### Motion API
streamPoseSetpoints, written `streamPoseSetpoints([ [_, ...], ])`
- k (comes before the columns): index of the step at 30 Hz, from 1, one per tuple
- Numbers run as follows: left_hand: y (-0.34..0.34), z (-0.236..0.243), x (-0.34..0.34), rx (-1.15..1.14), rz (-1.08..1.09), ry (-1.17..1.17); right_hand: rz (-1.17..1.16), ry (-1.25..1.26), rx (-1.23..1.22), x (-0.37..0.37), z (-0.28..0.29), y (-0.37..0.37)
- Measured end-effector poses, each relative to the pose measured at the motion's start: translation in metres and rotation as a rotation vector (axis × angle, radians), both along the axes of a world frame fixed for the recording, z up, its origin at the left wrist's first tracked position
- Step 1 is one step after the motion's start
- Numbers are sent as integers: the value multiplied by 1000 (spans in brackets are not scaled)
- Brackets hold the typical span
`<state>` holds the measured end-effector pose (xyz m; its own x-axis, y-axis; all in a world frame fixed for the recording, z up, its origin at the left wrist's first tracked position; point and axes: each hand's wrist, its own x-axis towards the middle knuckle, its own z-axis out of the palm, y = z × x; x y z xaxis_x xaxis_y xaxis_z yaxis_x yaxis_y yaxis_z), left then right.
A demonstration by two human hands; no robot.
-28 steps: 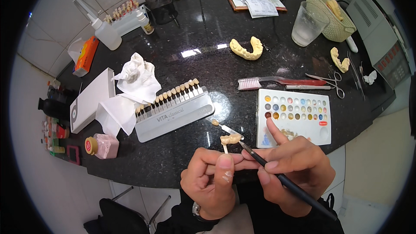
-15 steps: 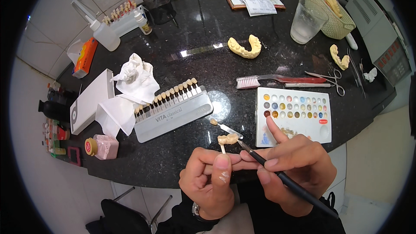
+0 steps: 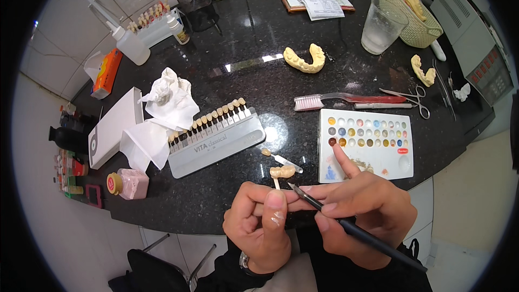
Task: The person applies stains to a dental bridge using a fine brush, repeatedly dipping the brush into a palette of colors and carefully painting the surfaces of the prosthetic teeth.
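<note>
My left hand (image 3: 257, 227) pinches a short white stick (image 3: 277, 183) carrying a small tooth-coloured dental piece (image 3: 282, 171). My right hand (image 3: 367, 216) grips a long black brush (image 3: 359, 231), its pointed tip just below and right of the piece, apparently apart from it. My raised little finger is over the lower-left part of a white paint palette (image 3: 397, 167) with coloured wells. A single shade tab (image 3: 286, 163) lies behind the piece. To the left is a grey shade guide (image 3: 216, 146) with a row of tooth tabs.
Crumpled tissues (image 3: 170, 97), a white box (image 3: 113, 124) and a pink-filled jar (image 3: 134, 184) lie left. Behind are a toothbrush (image 3: 351, 97), scissor-like forceps (image 3: 419, 100), yellow dental casts (image 3: 305, 62), a glass (image 3: 378, 32), a basket (image 3: 421, 32) and a grey machine (image 3: 467, 32) at right.
The brush tip has moved down and left from the right end of the piece, with my right hand shifting slightly. My left hand and the piece have drifted slightly left.
</note>
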<state>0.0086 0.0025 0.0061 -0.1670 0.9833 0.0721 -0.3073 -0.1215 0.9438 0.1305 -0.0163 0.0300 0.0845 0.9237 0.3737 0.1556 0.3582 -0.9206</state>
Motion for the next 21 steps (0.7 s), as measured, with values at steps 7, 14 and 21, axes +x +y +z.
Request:
streamPoseSetpoints([
  [7, 1, 1, 1, 5, -5, -18, -14, -14, 28, -2, -2, 1],
  [14, 1, 3, 3, 1, -7, -33, -25, 0, 43, -3, -1, 1],
  [21, 1, 1, 3, 28, 9, -15, 8, -36, 54, -1, -1, 1],
])
